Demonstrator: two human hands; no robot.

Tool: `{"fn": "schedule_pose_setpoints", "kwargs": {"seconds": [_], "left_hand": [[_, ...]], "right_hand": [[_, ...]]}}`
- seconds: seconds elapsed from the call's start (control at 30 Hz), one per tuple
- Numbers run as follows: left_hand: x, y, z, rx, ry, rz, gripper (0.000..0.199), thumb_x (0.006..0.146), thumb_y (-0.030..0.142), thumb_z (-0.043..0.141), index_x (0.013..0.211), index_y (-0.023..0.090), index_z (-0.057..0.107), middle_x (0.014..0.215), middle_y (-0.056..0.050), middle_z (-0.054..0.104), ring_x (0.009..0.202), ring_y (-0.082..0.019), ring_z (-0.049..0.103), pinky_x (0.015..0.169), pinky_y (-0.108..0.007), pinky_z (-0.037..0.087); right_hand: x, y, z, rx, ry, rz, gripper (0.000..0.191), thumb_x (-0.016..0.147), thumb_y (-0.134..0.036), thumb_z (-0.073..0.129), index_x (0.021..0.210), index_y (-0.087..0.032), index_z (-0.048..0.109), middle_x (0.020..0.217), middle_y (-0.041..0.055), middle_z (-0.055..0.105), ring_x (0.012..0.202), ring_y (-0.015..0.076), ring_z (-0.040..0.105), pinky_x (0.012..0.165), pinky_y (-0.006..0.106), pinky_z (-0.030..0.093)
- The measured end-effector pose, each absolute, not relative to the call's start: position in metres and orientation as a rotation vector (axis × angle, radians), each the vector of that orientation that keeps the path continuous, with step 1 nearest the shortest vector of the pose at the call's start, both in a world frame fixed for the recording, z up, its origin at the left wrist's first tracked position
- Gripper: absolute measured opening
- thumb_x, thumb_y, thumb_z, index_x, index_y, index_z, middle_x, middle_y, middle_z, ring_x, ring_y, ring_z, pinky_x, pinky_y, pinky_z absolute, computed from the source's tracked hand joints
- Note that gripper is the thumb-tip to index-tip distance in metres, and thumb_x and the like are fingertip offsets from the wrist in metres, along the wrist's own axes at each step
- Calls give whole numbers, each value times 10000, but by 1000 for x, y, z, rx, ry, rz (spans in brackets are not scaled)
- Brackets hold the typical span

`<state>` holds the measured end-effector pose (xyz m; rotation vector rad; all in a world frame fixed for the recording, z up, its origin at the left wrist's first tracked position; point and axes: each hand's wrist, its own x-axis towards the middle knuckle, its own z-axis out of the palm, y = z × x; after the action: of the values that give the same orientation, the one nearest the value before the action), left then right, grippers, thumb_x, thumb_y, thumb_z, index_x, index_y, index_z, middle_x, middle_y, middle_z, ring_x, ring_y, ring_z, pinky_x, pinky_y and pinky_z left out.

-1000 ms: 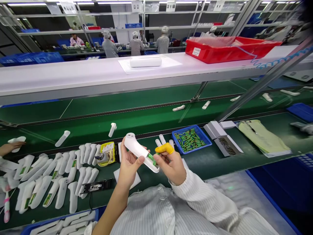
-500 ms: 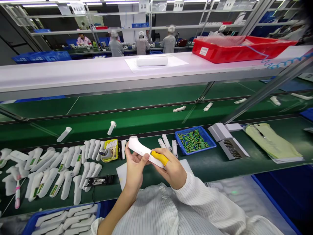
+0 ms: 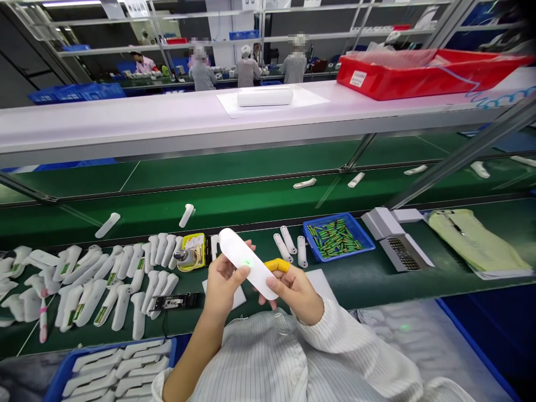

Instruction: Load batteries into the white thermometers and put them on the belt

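Note:
A white handheld device (image 3: 240, 254) is held in front of my chest, its long smooth face turned up and a small green light glowing on it. My left hand (image 3: 224, 282) grips its upper part, thumb on the face near the light. At the lower end my right hand (image 3: 295, 287) holds it between thumb and fingers; a yellow cover is on one finger. Under the hands lies a white sheet (image 3: 238, 298). Just beyond are several white covers (image 3: 288, 239) and a blue tray (image 3: 368, 245) of green batteries (image 3: 335, 237).
Many white devices (image 3: 121, 307) lie at the left, above a blue bin (image 3: 56, 385) of more. A yellow box (image 3: 203, 251) and a black fixture (image 3: 176, 301) stand nearby. A green conveyor (image 3: 251, 201) carries white parts. A red bin (image 3: 385, 84) sits on the shelf.
The device has been turned in my hands, so its long face and green light now show. Both hands still hold it. The parts on the conveyor have shifted slightly.

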<state>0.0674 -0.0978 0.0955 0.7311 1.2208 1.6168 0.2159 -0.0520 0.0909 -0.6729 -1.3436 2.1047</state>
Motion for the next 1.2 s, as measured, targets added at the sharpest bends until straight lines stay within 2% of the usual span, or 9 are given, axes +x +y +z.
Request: {"fn": "schedule_pose_setpoints", "kwargs": {"seconds": [0.13, 0.37, 0.47, 0.57, 0.67, 0.77, 0.9, 1.07, 1.2], "left_hand": [[63, -90, 92, 762, 915, 1625, 506, 535, 518, 810, 877, 182, 648, 840, -54, 598, 735, -173, 551, 571, -240, 459], [68, -73, 77, 694, 853, 1548, 467, 667, 533, 725, 943, 164, 653, 861, -66, 605, 778, -174, 572, 657, -250, 485], [65, -53, 61, 579, 929, 1498, 503, 757, 560, 624, 1050, 151, 637, 872, -70, 606, 741, -165, 592, 677, -276, 507], [50, -20, 31, 581, 1259, 1225, 505, 809, 553, 538, 1067, 130, 634, 821, -72, 603, 617, -143, 568, 604, -290, 508], [27, 23, -14, 657, 1583, 939, 375, 815, 362, 555, 1054, 81, 626, 794, -108, 631, 610, -180, 589, 614, -329, 511], [4, 66, -61, 753, 1789, 852, 447, 791, 167, 519, 1234, 106, 522, 983, -128, 646, 857, -239, 632, 791, -364, 501], [-21, 111, -107, 952, 2025, 749, 575, 779, 88, 476, 1349, 82, 408, 1300, -174, 518, 1262, -319, 432, 1050, -442, 325], [-33, 151, -138, 1240, 2163, 653, 532, 793, 62, 432, 1322, 7, 422, 1335, -233, 472, 1290, -345, 402, 1078, -456, 290], [-25, 186, -148, 1450, 2328, 658, 512, 806, 68, 418, 1311, -16, 401, 1459, -291, 236, 1382, -426, 147, 1074, -612, 153]], "right_hand": [[214, -50, 86, -549, -1308, 2273, 436, 800, -540, 612, 936, -133, 536, 694, 53, 665, 446, 107, 567, 377, 199, 399], [219, -43, 76, -569, -1353, 2238, 468, 824, -583, 550, 988, -148, 498, 696, 37, 651, 490, 107, 590, 392, 178, 349], [229, -28, 57, -669, -1427, 2052, 456, 859, -584, 489, 998, -152, 523, 730, 42, 635, 547, 117, 609, 435, 197, 383], [250, 0, 21, -1078, -1687, 1678, 371, 932, -469, 404, 1044, -148, 550, 805, 70, 661, 597, 137, 635, 485, 234, 451], [287, 38, -20, -1567, -1865, 1258, 253, 939, -286, 424, 1034, -129, 599, 859, 89, 678, 713, 169, 658, 665, 306, 520], [332, 76, -53, -1895, -1902, 1035, 197, 908, -225, 515, 1030, -108, 617, 1031, 117, 646, 954, 216, 621, 869, 395, 484], [369, 116, -85, -2167, -2090, 938, 280, 894, -291, 576, 1130, -141, 579, 1235, 106, 543, 1130, 239, 523, 969, 469, 426], [369, 148, -114, -2249, -2380, 997, 371, 886, -298, 587, 1229, -170, 523, 1346, 102, 453, 1193, 270, 471, 977, 500, 419], [362, 160, -130, -2315, -2492, 1077, 351, 904, -296, 566, 1228, -170, 519, 1258, 98, 522, 1050, 223, 568, 871, 431, 507]]}}
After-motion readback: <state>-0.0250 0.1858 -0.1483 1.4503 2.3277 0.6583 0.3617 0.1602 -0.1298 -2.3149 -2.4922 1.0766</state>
